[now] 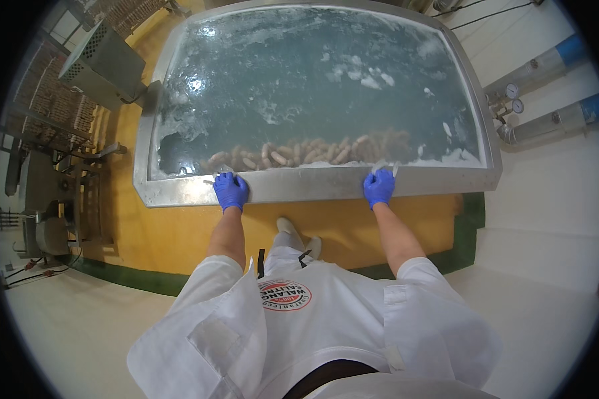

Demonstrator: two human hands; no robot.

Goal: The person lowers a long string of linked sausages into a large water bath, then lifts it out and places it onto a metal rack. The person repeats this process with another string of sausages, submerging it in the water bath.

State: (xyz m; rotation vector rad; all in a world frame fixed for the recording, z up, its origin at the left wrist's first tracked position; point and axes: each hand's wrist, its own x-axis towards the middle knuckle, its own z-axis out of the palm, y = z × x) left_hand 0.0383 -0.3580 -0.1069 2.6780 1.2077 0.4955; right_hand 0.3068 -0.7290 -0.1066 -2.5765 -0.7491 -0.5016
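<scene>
Both my hands wear blue gloves and rest at the near rim of a large stainless steel tank [309,184]. My left hand [230,191] is curled on the rim, closed around a translucent piece, apparently plastic [223,169]. Further right, my right hand [379,186] is closed on a similar translucent piece [395,169], with ends showing on either side of the glove. Between and beyond the hands, many pale brown sausages [278,158] lie in the water along the tank's near wall. What holds the sausages there is hard to make out.
Icy water [289,75] fills the tank, with white ice chunks [369,80] floating. A metal housing [105,65] stands left of it, near racks of hanging sausages [55,99]. Pipes with gauges [511,91] run along the right wall. The floor [329,214] is yellow.
</scene>
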